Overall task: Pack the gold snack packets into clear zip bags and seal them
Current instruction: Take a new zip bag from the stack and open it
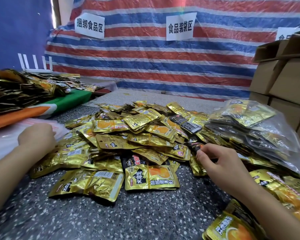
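Observation:
A big heap of gold snack packets (137,135) covers the middle of the speckled table (128,219). My left hand (36,135) reaches to the left and rests on a stack of empty clear zip bags (5,135); its fingers are hidden behind the hand. My right hand (216,161) is at the right side of the heap and pinches the edge of a dark packet (196,146) between thumb and fingers. Filled clear zip bags (249,129) with gold packets inside lie piled at the right.
Another mass of gold packets (19,90) lies on a green and orange surface at the far left. Cardboard boxes (284,80) are stacked at the right. A striped tarp with paper signs (179,26) forms the back wall. More gold packets (232,227) lie at the near right.

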Available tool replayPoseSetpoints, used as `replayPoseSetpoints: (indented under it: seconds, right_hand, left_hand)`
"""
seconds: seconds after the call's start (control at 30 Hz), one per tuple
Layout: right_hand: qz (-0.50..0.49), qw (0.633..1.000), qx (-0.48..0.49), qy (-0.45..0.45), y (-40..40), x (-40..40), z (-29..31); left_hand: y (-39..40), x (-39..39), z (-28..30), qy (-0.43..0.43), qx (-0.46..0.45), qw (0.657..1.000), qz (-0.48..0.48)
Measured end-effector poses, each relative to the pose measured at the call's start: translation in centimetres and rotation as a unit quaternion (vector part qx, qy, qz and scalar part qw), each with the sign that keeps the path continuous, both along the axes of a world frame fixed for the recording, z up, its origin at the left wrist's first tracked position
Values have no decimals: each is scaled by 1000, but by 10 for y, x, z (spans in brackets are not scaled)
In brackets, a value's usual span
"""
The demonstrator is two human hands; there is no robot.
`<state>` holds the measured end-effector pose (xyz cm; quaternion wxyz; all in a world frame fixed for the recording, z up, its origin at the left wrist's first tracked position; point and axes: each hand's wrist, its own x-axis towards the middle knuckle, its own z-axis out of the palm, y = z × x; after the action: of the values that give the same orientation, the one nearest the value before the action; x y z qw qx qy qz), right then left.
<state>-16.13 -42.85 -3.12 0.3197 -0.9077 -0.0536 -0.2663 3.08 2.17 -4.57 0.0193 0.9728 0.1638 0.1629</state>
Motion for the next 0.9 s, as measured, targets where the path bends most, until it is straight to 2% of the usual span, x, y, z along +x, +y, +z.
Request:
replayPoseSetpoints:
  seconds: [0.17,0.27,0.33,0.47,0.53,0.67,0.77,0.83,0.9]
  right_hand:
    - [-4,1000,-3,-4,0,-1,1]
    - [-7,1000,-3,-10,0,-2,2]
    - [-13,1000,-9,-15,1,-2,3]
    - [-12,1000,-6,-21,3,-1,4]
    - [-9,1000,6,-20,4,-1,4]
    - [-9,998,58,3,5,-1,5]
    - [6,982,177,60,8,0,7]
    - [26,949,287,125,10,2,10]
    - [27,917,350,187,12,5,11]
  left_hand:
    - [0,-1,4,-1,-50,999,-2]
    - [-5,-5,6,-110,-86,990,-20]
    - [-18,-16,13,-205,-115,970,-68]
    - [-75,-50,38,-295,-186,920,-180]
    - [-111,-68,48,-323,-246,879,-248]
    - [-185,-104,45,-304,-351,791,-399]
    - [-233,-134,31,-246,-387,738,-495]
    - [-251,-147,21,-230,-380,717,-537]
    - [-256,-152,12,-217,-376,703,-563]
